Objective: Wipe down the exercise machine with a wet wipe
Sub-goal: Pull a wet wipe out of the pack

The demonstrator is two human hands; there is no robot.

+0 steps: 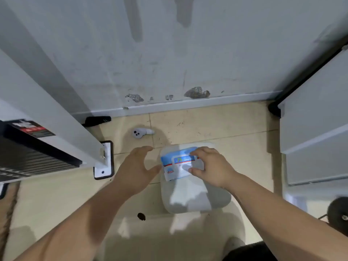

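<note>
My right hand (211, 166) pinches the blue-and-white soft plastic wet-wipe pack (175, 164) on the white rounded stand (197, 200), left hand (135, 170) spread just left; it looks light and squashy, so I'd grip its edges.

Two hands are counted, one left hand (134, 170) and one right hand (209, 166), and with them are tallied one pack of wet wipes (176, 164), one white container (195, 196), one white controller (140, 133), one black weight stack (28, 155) and one dark spot (141, 216) on the floor.
</note>
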